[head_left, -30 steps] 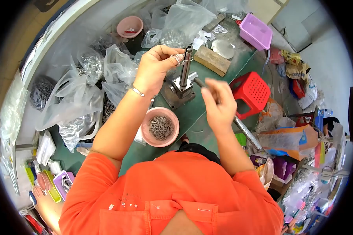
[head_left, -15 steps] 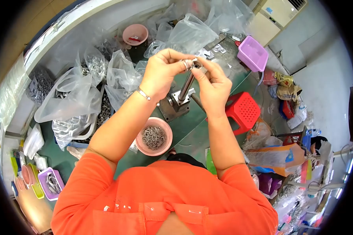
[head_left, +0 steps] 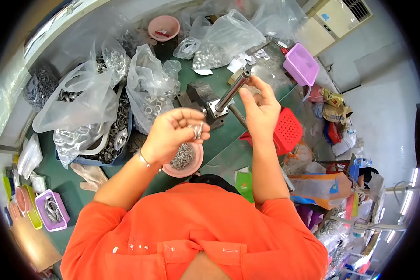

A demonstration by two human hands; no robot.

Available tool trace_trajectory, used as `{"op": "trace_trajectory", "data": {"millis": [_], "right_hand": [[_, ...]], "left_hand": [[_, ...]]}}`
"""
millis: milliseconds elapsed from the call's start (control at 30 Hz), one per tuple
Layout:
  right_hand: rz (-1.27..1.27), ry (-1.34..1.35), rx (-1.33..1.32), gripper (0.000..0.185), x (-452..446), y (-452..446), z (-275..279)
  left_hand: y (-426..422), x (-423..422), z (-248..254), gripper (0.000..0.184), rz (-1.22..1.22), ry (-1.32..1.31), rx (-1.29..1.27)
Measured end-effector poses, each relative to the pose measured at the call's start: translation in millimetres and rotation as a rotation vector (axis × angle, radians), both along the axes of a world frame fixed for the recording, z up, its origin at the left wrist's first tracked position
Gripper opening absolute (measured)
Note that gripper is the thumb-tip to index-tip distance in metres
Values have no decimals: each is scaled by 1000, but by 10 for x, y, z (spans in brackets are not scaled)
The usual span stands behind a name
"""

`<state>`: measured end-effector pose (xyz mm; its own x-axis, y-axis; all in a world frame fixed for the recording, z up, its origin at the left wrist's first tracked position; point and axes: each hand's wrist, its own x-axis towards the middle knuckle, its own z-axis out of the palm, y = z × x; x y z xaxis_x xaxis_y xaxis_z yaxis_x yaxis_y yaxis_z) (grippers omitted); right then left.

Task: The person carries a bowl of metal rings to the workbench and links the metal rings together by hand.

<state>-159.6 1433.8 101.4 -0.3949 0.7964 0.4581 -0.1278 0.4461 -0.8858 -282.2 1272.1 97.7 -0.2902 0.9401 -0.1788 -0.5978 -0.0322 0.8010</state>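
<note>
My left hand (head_left: pixel 176 133) is curled around a few small silvery metal rings (head_left: pixel 198 130), just above a pink bowl (head_left: pixel 197 164) filled with similar rings (head_left: pixel 183 156). Beside the upper end of a slanted metal rod (head_left: pixel 232 92), my right hand (head_left: pixel 262 109) has its thumb and fingers apart, and nothing shows between them. Whether its fingertips touch the rod I cannot make out. The rod rises from a square metal plate (head_left: pixel 218 108) on a dark metal fixture (head_left: pixel 198 96) on the green table.
Clear plastic bags (head_left: pixel 151 88) and a blue crate (head_left: pixel 108 161) of metal parts crowd the left. A red stool (head_left: pixel 289 132) stands right of my right hand. A purple basin (head_left: pixel 302 64), another pink bowl (head_left: pixel 164 28) and a work glove (head_left: pixel 89 176) lie around.
My left hand has come away from the rod's top, down and left toward the bowl, holding rings. My right hand has stayed by the rod, its fingers slightly lower and apart from the left.
</note>
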Motion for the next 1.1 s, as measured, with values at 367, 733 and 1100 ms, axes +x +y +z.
{"op": "trace_trajectory", "data": {"millis": [367, 733, 1100], "right_hand": [[15, -83, -68, 19, -196, 85, -1], [106, -193, -79, 22, -111, 187, 71], [930, 33, -381, 27, -117, 756, -5]], "left_hand": [[-513, 29, -201, 14, 18, -66, 62], [-830, 128, -245, 14, 0, -53, 29], [-1113, 120, -298, 14, 11, -72, -45]]}}
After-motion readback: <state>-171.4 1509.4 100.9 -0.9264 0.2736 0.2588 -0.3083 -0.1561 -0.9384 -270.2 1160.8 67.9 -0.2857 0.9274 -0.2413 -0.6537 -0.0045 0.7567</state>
